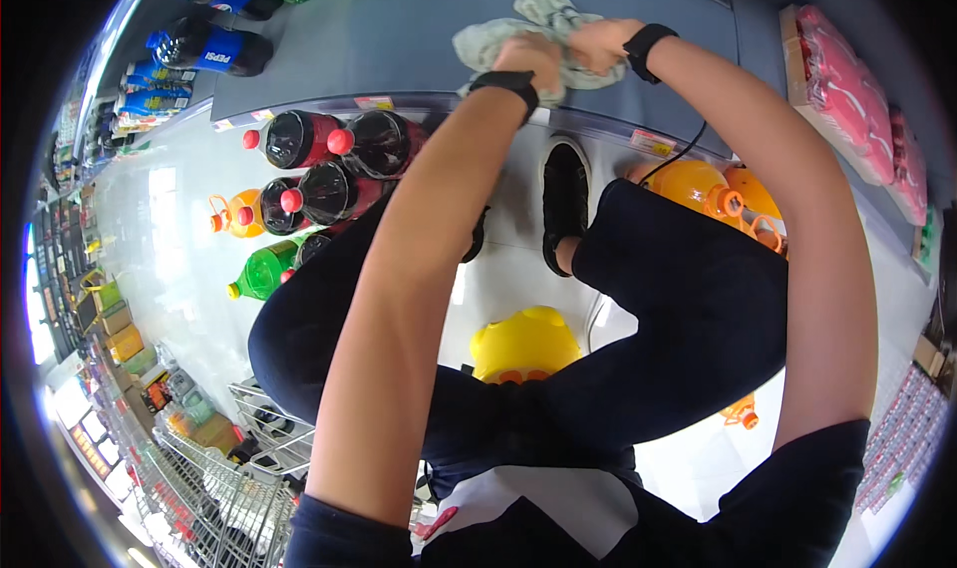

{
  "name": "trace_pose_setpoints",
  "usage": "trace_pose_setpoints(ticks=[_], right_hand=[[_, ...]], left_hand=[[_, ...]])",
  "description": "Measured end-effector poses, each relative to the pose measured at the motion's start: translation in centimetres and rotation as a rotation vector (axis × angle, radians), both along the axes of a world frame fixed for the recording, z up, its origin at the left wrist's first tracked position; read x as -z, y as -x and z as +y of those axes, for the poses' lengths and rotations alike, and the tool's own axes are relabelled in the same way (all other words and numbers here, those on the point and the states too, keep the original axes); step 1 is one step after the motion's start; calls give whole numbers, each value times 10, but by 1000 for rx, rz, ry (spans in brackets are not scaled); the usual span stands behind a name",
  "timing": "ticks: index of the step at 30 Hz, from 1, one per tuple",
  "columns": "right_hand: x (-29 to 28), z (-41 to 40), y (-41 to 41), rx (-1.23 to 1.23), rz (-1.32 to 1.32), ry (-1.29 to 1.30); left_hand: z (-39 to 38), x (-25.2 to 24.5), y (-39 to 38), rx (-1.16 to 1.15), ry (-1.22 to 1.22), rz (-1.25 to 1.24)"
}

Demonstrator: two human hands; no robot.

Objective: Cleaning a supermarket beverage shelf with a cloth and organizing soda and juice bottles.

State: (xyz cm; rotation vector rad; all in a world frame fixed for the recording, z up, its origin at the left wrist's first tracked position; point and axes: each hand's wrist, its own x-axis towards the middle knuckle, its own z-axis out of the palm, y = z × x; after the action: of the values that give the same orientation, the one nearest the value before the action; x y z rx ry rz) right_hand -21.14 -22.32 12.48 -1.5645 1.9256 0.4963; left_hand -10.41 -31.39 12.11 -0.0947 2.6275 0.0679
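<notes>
A pale, crumpled cloth (486,38) lies bunched on the grey shelf board (389,52) in front of me. My left hand (534,58), slightly blurred, grips its nearer part. Just to the right, my right hand (607,43) is closed on another fold, and one end of the cloth sticks out beyond the fingers. Both wrists wear black bands. Along the shelf's front edge runs a clear price strip with a few tags (652,142).
Large cola bottles (377,143) with red caps stand on the floor at left, near a green bottle (269,269). Orange drink bottles (691,186) are by my right knee. Pink wrapped packs (845,89) sit far right; Pepsi bottles (213,47) far left. A yellow object (527,343) is beneath me.
</notes>
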Motion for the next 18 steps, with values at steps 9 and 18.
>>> trace_pose_setpoints(ticks=[9, 18], right_hand=[[28, 34, -8, 266, -65, 125], [21, 8, -29, 307, -35, 142]], left_hand=[[11, -33, -41, 77, -96, -68], [-71, -135, -107, -66, -313, 606]])
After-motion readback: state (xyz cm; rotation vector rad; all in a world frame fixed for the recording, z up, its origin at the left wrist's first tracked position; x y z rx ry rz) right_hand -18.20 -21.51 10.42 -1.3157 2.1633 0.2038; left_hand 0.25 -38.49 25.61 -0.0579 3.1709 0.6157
